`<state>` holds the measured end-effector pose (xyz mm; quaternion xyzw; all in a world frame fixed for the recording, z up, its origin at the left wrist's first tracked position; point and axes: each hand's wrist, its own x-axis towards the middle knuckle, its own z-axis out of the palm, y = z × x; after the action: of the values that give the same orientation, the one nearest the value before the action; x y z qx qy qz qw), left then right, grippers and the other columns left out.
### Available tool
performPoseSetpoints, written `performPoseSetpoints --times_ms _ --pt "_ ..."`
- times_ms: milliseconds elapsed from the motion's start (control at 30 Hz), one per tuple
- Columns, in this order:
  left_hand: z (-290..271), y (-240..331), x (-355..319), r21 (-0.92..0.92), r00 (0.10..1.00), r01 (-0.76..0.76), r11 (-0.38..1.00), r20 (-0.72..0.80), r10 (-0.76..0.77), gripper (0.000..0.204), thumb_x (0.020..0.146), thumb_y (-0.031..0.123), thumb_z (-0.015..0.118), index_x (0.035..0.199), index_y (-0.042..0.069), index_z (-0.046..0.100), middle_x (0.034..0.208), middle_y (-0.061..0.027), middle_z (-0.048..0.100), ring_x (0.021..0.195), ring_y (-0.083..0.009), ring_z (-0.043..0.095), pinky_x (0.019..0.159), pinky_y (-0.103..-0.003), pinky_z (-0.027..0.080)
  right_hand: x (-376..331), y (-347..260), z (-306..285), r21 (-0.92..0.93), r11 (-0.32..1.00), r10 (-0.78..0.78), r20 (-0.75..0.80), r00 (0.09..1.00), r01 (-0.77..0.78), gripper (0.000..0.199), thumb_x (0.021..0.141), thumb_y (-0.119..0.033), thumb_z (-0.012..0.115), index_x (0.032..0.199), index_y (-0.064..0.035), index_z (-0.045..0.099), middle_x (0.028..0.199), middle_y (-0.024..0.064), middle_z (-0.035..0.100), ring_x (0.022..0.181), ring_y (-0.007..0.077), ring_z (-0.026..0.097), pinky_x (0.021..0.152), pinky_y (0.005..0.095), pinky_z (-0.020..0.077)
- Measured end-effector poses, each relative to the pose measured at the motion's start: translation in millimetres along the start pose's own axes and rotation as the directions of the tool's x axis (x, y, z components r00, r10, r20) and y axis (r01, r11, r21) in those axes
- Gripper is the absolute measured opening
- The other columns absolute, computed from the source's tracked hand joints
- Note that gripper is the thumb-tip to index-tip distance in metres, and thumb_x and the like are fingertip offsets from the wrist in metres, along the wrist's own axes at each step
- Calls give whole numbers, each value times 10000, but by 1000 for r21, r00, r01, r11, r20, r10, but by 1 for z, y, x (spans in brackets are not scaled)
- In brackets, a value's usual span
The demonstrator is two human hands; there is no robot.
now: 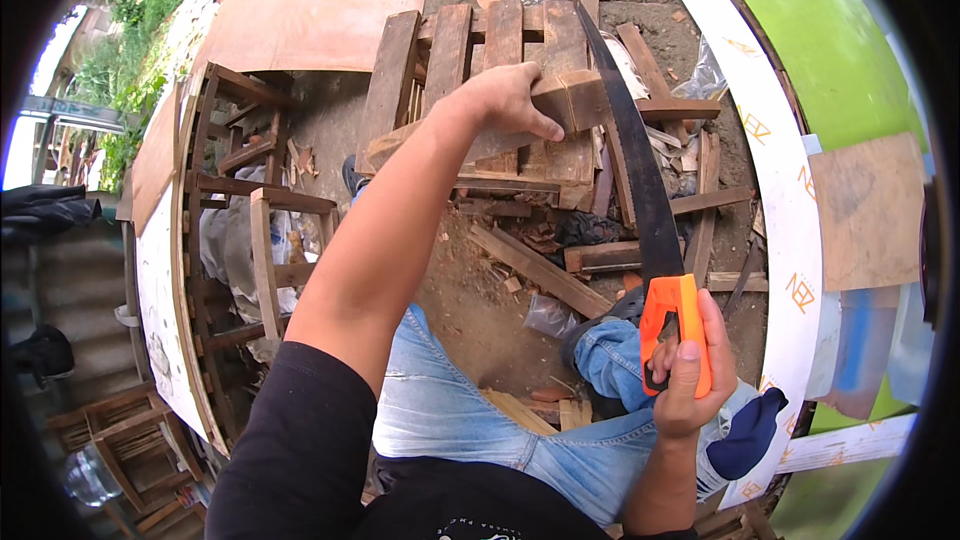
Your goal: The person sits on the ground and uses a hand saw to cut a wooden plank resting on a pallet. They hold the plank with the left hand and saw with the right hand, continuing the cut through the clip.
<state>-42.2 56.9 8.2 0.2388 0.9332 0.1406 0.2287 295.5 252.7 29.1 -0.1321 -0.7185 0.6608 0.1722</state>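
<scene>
My right hand (697, 372) is closed around the orange handle of a handsaw (655, 205). The long dark blade points up and away, passing beside the right end of a wooden beam (572, 100); whether the teeth touch the wood I cannot tell. That beam lies slantwise across a slatted wooden stand (447, 55). Near the beam's right end, my left hand (505, 105) grips it, thumb on the near side and fingers over the top. My left forearm hides part of the beam.
Wood scraps and offcuts (540, 265) litter the dirt ground around my feet. A wooden frame (262, 195) stands at the left, with a thin plywood sheet (310, 25) behind it. Along the right runs a long white printed panel (790, 240), beside a green sheet (835, 50).
</scene>
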Motion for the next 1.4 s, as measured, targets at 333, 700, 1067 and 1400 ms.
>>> performPoseSetpoints --times_ms 333,700,1067,1400 --pt "34 26 -27 157 984 47 986 -179 -19 623 735 314 816 1176 -3 511 1107 -262 696 1104 -425 659 935 -499 526 -12 2 -3 -83 996 -22 67 998 28 426 997 -142 603 1333 120 606 1233 233 703 1103 266 698 976 345 520" --pt "31 32 -24 116 983 149 982 -120 -135 557 755 393 800 1160 33 669 1140 -190 734 1114 -358 687 950 -450 552 -14 -28 -6 -264 958 -71 152 986 109 403 975 -109 597 1307 117 624 1162 250 727 1023 295 734 914 353 550" --pt "31 32 -29 101 987 114 988 -129 -101 422 738 326 752 1070 67 719 1077 -173 754 1052 -346 713 909 -455 569 -41 -47 -8 -419 888 -127 171 977 189 397 939 -51 589 1297 115 632 1146 278 728 1049 344 744 935 383 557" --pt "37 32 -33 123 976 86 989 -208 -59 443 719 253 726 1131 94 710 1236 -152 687 1131 -333 686 921 -445 579 53 -6 72 -293 930 -201 102 974 223 381 975 -35 592 1333 91 629 1262 232 709 1158 259 699 1000 341 528"
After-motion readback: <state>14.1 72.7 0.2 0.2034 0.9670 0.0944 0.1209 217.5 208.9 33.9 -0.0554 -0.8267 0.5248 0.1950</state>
